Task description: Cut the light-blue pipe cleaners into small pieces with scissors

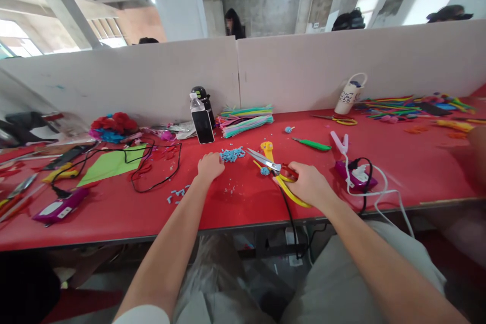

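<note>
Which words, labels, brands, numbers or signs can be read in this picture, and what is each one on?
None can be read with certainty.
White tumbler: dark characters, seemingly digits, too blurred to quote.
Black bottle: a small greenish mark near the top, too blurred to read.
Left purple box: markings on its pale panel, too small to read.
Right purple box: markings on its pale panel, too small to read.

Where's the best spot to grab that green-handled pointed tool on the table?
Probably the green handle, coming from the near right: it lies along the red table, and the slim metal tip points left, away from that approach.
</note>
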Demonstrator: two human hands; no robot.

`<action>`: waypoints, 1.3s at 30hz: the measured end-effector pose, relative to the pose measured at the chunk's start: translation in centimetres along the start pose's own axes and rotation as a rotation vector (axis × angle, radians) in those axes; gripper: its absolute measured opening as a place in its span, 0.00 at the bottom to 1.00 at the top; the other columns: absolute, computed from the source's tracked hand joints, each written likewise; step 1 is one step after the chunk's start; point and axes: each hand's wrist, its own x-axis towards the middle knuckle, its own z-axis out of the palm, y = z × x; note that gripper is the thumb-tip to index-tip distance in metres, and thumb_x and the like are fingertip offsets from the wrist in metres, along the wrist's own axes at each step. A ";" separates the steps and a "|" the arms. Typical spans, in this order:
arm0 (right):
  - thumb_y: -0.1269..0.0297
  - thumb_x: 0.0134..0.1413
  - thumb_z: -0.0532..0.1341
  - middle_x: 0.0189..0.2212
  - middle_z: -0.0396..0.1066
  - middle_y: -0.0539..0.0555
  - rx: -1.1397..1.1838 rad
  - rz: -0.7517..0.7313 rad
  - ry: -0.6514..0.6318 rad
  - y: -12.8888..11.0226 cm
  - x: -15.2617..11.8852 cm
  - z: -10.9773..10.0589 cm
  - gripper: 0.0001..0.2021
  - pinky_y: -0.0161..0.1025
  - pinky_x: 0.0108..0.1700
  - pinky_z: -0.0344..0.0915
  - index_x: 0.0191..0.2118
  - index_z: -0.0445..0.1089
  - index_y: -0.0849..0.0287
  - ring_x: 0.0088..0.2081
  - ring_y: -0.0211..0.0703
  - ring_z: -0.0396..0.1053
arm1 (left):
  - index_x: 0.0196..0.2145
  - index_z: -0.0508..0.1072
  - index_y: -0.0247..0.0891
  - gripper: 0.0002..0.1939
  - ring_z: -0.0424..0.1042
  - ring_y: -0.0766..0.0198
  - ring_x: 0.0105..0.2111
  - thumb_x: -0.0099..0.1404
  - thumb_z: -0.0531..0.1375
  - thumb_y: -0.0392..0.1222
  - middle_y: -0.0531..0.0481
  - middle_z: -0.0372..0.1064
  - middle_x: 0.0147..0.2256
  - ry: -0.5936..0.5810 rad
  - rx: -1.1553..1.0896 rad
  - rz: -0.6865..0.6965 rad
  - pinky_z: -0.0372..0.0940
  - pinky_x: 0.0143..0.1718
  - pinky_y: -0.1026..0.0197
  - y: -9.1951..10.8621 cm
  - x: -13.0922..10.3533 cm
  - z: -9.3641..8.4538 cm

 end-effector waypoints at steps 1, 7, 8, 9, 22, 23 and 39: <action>0.47 0.50 0.58 0.23 0.70 0.51 -0.003 0.001 -0.003 0.0 -0.1 0.0 0.15 0.34 0.24 0.45 0.27 0.64 0.54 0.23 0.39 0.62 | 0.26 0.71 0.37 0.02 0.71 0.50 0.38 0.53 0.59 0.36 0.39 0.72 0.34 0.002 -0.011 0.001 0.62 0.39 0.53 -0.1 -0.1 -0.1; 0.45 0.49 0.58 0.22 0.68 0.52 0.000 -0.033 -0.030 0.7 0.0 -0.2 0.17 0.34 0.24 0.46 0.26 0.63 0.55 0.22 0.39 0.61 | 0.31 0.70 0.37 0.07 0.71 0.60 0.32 0.62 0.55 0.42 0.45 0.73 0.32 0.040 -0.179 0.055 0.64 0.34 0.60 -0.5 -2.8 -2.0; 0.44 0.48 0.59 0.22 0.68 0.51 0.011 -0.049 -0.049 0.9 0.1 -0.3 0.18 0.34 0.24 0.47 0.26 0.63 0.55 0.22 0.39 0.61 | 0.32 0.69 0.38 0.08 0.71 0.62 0.31 0.63 0.54 0.44 0.47 0.73 0.31 0.049 -0.238 0.073 0.64 0.34 0.62 -0.5 -3.8 -2.3; 0.43 0.47 0.60 0.22 0.68 0.51 0.028 -0.067 -0.080 0.9 0.2 -0.4 0.19 0.34 0.25 0.48 0.26 0.63 0.55 0.22 0.39 0.61 | 0.32 0.69 0.37 0.09 0.71 0.63 0.29 0.63 0.55 0.45 0.48 0.73 0.30 0.059 -0.370 0.097 0.65 0.33 0.62 -0.5 -4.8 -2.6; 0.42 0.48 0.60 0.25 0.69 0.50 0.052 -0.323 -0.296 0.5 1.5 1.9 0.20 0.32 0.27 0.51 0.32 0.66 0.56 0.25 0.38 0.63 | 0.35 0.76 0.38 0.12 0.74 0.62 0.32 0.59 0.60 0.48 0.48 0.76 0.32 0.061 -0.856 -0.014 0.69 0.36 0.60 0.3 -12.4 -1.7; 0.42 0.48 0.59 0.26 0.69 0.50 0.025 -0.318 -0.283 0.5 1.5 2.2 0.19 0.33 0.27 0.51 0.33 0.66 0.55 0.26 0.39 0.64 | 0.35 0.75 0.37 0.12 0.73 0.62 0.30 0.59 0.60 0.49 0.49 0.76 0.31 0.064 -0.861 -0.031 0.69 0.35 0.61 0.3 -12.4 -1.8; 0.45 0.49 0.59 0.22 0.70 0.50 -0.100 -0.393 -0.047 0.6 -0.2 4.1 0.16 0.34 0.27 0.49 0.28 0.63 0.54 0.25 0.42 0.66 | 0.25 0.64 0.37 0.19 0.62 0.69 0.24 0.67 0.51 0.52 0.54 0.62 0.21 -0.016 -1.027 0.034 0.59 0.28 0.66 1.3 -13.1 -2.5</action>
